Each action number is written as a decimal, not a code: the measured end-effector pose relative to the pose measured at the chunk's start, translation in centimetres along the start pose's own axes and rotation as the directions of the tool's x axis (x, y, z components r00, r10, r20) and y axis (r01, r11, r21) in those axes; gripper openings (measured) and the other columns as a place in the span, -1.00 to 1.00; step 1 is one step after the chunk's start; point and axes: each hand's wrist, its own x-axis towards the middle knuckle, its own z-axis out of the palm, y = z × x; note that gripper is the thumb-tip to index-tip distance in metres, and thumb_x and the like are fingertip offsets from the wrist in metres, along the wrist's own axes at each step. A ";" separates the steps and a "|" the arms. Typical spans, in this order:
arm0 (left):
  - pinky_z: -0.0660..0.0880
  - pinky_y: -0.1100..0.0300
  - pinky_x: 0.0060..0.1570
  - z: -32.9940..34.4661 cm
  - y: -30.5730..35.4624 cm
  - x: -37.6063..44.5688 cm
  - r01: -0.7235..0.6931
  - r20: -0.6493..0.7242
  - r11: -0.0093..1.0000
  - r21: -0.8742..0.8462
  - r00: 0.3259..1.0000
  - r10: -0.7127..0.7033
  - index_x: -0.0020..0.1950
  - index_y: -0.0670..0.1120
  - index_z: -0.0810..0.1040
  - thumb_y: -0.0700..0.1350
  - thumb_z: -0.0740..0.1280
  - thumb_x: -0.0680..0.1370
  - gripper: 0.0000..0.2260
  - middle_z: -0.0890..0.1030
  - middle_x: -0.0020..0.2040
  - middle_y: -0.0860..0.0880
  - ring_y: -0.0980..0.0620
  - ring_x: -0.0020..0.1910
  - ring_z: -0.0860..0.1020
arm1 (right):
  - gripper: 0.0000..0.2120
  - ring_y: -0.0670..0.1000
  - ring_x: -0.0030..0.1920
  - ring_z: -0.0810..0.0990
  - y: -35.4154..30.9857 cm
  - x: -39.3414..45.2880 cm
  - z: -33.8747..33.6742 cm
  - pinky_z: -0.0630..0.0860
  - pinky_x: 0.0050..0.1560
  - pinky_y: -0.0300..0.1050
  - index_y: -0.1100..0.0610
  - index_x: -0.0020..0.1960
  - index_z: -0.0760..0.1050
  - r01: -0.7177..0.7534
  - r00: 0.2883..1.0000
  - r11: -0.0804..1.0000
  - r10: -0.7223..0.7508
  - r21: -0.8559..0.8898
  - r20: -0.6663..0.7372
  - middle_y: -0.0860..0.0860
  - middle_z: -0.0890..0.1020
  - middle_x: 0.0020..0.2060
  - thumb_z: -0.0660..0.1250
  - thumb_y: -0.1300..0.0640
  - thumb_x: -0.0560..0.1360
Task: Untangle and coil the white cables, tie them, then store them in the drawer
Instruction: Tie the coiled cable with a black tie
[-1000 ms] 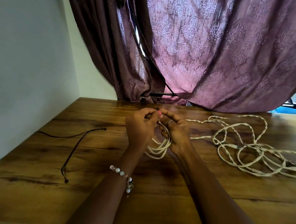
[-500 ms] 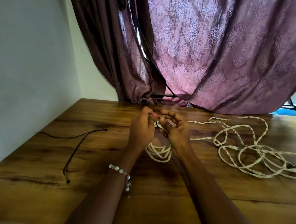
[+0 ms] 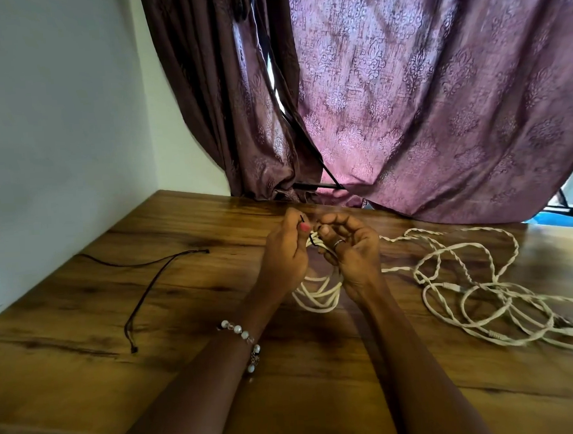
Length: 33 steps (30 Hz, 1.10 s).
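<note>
**Hands tie a coil at centre frame**

The left hand (image 3: 286, 255) pinches a black tie (image 3: 311, 238) end; the right hand (image 3: 354, 253) grips the white coil (image 3: 318, 297), whose loops hang to the table (image 3: 184, 323). Loose tangled cable (image 3: 477, 289) lies at right. A black cord (image 3: 148, 285) lies at left, curtain (image 3: 405, 92) behind.

Dim room, daylight glowing through the curtain (image 3: 438, 90), soft shadows on the table (image 3: 84, 330), wide-angle bending at edges
</note>
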 end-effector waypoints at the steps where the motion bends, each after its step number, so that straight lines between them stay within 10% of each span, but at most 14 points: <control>1: 0.34 0.11 -0.33 0.1 -0.1 0.0 -0.009 -0.022 1.000 0.006 1.000 0.009 -0.08 -0.28 0.41 -0.20 0.10 0.61 -0.81 0.48 -0.30 -0.09 0.04 -0.34 0.43 | -0.85 -0.15 -0.32 0.59 0.0 0.0 0.1 0.49 -0.39 -0.31 0.15 -0.09 0.53 0.009 1.000 1.000 -0.009 0.002 0.004 -0.07 0.65 -0.32 0.30 0.38 0.50; 7: 0.21 0.33 -0.34 0.0 0.0 -0.3 0.040 -0.167 0.993 0.115 0.986 -0.020 0.01 -0.30 0.42 -0.39 0.14 0.48 -0.85 0.45 -0.26 0.00 0.07 -0.36 0.40 | -0.84 -0.10 -0.31 0.56 0.2 0.1 0.5 0.45 -0.39 -0.24 0.17 -0.06 0.55 0.105 0.993 0.995 -0.104 0.000 0.048 0.01 0.62 -0.27 0.33 0.40 0.47; 18: 0.34 0.08 -0.41 -0.3 0.6 -0.2 0.071 -0.277 0.990 0.123 0.960 -0.034 0.00 -0.23 0.43 0.01 0.02 0.57 -0.66 0.48 -0.30 0.01 -0.11 -0.35 0.53 | -0.88 -0.03 -0.35 0.54 0.8 0.2 0.0 0.44 -0.38 -0.15 0.24 -0.13 0.64 0.310 0.951 0.884 -0.288 -0.349 0.114 0.11 0.61 -0.28 0.36 0.23 0.52; 33: 0.33 0.21 -0.38 0.1 -0.1 -0.1 0.112 -0.234 0.991 0.079 0.968 -0.091 -0.04 -0.26 0.50 -0.19 0.21 0.57 -0.85 0.54 -0.27 -0.01 0.03 -0.34 0.49 | -0.86 -0.10 -0.43 0.46 -0.3 0.3 -0.5 0.36 -0.42 -0.24 0.13 -0.12 0.66 0.132 0.981 0.948 -0.082 -0.289 0.178 -0.07 0.64 -0.42 0.43 0.35 0.41</control>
